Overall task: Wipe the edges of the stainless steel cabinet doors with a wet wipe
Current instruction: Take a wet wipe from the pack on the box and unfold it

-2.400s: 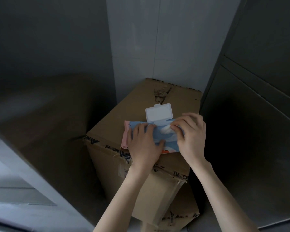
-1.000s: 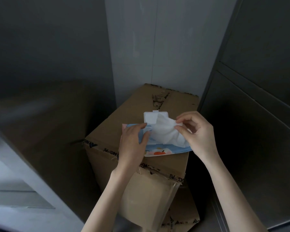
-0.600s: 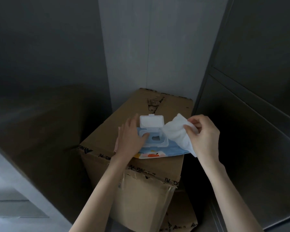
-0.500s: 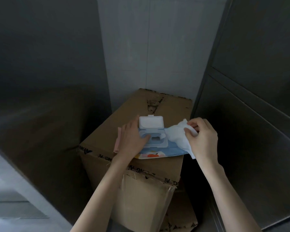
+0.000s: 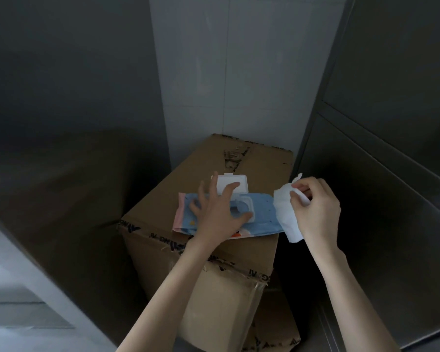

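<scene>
Only just begun: a wet wipe (image 5: pixel 286 217) is held free of its pack (image 5: pixel 262 214), and no door edge is yet touched.
The wipe is pinched between the thumb and fingers of the right hand (image 5: pixel 315 214) and hangs crumpled just beside the pack's right end, over the corner of the cardboard box (image 5: pixel 239 295). The pack is pressed flat on the box top by the left hand (image 5: pixel 216 214), whose fingers are spread and fairly straight, one laid on the raised lid (image 5: pixel 235 182). The stainless steel cabinet doors (image 5: pixel 391 174) stand to the right, apart from the wipe; all wiping of their edges is judged to remain.
</scene>
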